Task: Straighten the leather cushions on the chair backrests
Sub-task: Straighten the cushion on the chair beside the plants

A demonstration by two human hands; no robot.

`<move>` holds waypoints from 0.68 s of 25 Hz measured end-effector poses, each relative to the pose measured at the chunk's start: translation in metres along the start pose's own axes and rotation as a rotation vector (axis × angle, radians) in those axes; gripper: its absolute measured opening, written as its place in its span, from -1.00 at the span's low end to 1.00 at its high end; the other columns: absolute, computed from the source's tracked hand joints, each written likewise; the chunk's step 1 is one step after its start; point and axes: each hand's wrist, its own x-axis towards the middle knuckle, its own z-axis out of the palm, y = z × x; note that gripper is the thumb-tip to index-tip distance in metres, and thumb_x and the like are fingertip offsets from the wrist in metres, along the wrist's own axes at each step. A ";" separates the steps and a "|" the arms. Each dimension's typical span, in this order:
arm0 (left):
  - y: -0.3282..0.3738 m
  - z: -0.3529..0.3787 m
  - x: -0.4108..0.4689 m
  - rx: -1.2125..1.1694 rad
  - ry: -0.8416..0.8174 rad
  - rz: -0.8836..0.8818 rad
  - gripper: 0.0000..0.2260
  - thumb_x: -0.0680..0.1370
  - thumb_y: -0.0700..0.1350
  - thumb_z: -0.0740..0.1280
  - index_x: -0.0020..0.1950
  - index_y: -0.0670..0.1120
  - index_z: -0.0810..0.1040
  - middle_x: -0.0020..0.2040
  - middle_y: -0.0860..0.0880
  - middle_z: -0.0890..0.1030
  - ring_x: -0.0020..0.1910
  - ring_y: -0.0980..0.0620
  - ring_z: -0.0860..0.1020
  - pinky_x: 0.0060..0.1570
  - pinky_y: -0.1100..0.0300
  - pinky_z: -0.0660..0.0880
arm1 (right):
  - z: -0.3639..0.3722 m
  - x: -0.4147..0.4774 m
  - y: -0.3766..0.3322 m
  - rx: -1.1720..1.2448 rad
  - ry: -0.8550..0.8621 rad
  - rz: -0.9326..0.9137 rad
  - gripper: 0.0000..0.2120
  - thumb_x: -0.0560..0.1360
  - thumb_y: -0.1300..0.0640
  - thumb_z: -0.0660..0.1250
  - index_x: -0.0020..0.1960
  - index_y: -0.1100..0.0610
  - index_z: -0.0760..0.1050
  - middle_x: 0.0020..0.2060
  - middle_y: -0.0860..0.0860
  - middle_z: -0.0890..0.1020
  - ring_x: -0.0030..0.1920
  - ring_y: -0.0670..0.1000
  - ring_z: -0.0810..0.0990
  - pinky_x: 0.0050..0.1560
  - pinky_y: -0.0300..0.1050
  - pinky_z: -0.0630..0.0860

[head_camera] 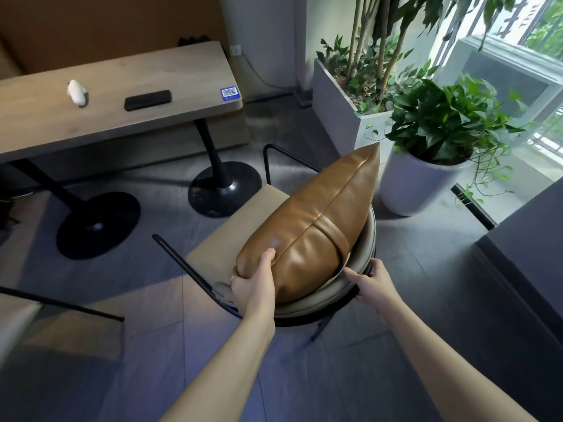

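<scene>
A tan-brown leather cushion (316,220) stands on edge against the curved grey backrest (362,254) of a black-framed chair with a beige seat (231,239). Its seam faces up and one corner points toward the plants. My left hand (253,284) grips the cushion's near lower corner, thumb on top. My right hand (370,283) holds the backrest rim and black frame just right of the cushion, with the index finger stretched toward the cushion's lower edge.
A wooden table (122,95) on black pedestal bases stands to the left, with a white object (76,92) and a black case (148,99) on it. Potted plants (438,138) crowd the far right by the window. Another chair's edge (45,303) shows at the left.
</scene>
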 end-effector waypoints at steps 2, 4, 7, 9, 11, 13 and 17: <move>0.011 -0.006 0.012 0.001 -0.022 0.009 -0.20 0.36 0.17 0.55 0.51 -0.06 0.34 0.36 -0.01 0.48 0.20 -0.07 0.47 0.11 0.07 0.39 | 0.012 0.003 -0.003 -0.010 -0.010 -0.002 -0.51 0.48 0.03 0.56 0.27 -0.01 0.36 0.20 0.08 0.64 0.15 0.14 0.69 0.18 0.24 0.66; 0.023 -0.013 0.025 0.004 -0.044 0.016 -0.19 0.35 0.17 0.56 0.51 -0.04 0.35 0.35 -0.01 0.50 0.16 -0.06 0.48 0.12 0.07 0.42 | 0.026 0.006 -0.005 -0.018 -0.021 0.000 -0.42 0.46 -0.03 0.57 0.31 -0.01 0.32 0.22 0.07 0.63 0.15 0.15 0.69 0.12 0.23 0.69; 0.044 -0.025 0.050 0.016 -0.057 0.032 -0.20 0.29 0.18 0.58 0.46 -0.01 0.41 0.30 -0.01 0.56 0.18 -0.08 0.54 0.19 0.05 0.48 | 0.049 0.014 -0.002 -0.008 -0.061 -0.016 -0.04 0.28 -0.22 0.61 0.53 -0.05 0.22 0.32 -0.02 0.60 0.18 0.11 0.69 0.09 0.22 0.71; 0.057 -0.034 0.068 0.036 -0.057 0.038 -0.17 0.24 0.21 0.59 0.44 0.00 0.43 0.27 -0.02 0.57 0.18 -0.10 0.56 0.24 0.00 0.50 | 0.069 0.019 -0.003 -0.028 -0.077 -0.029 0.14 0.18 -0.34 0.61 0.61 -0.15 0.13 0.37 -0.07 0.58 0.18 0.07 0.70 0.06 0.18 0.73; 0.072 -0.042 0.087 0.058 -0.054 0.048 -0.16 0.19 0.25 0.59 0.41 0.00 0.46 0.25 -0.02 0.59 0.16 -0.11 0.57 0.27 -0.06 0.50 | 0.090 0.025 -0.005 -0.065 -0.074 -0.051 0.17 0.11 -0.47 0.59 0.59 -0.17 0.20 0.36 -0.09 0.61 0.20 0.05 0.69 0.12 0.18 0.71; 0.086 -0.050 0.105 0.071 -0.063 0.052 -0.11 0.11 0.28 0.59 0.38 0.00 0.49 0.22 -0.02 0.60 0.15 -0.11 0.58 0.26 -0.08 0.51 | 0.111 0.031 -0.003 -0.088 -0.061 -0.052 0.23 0.00 -0.58 0.54 0.56 -0.16 0.25 0.38 -0.11 0.60 0.30 0.06 0.64 0.25 0.20 0.65; 0.117 -0.069 0.148 0.103 -0.077 0.063 -0.04 0.01 0.33 0.61 0.36 0.06 0.52 0.20 -0.02 0.63 0.13 -0.12 0.60 0.25 -0.10 0.52 | 0.159 0.044 0.000 -0.073 -0.075 0.001 0.27 0.02 -0.57 0.56 0.58 -0.15 0.16 0.48 -0.07 0.51 0.43 0.10 0.54 0.34 0.26 0.58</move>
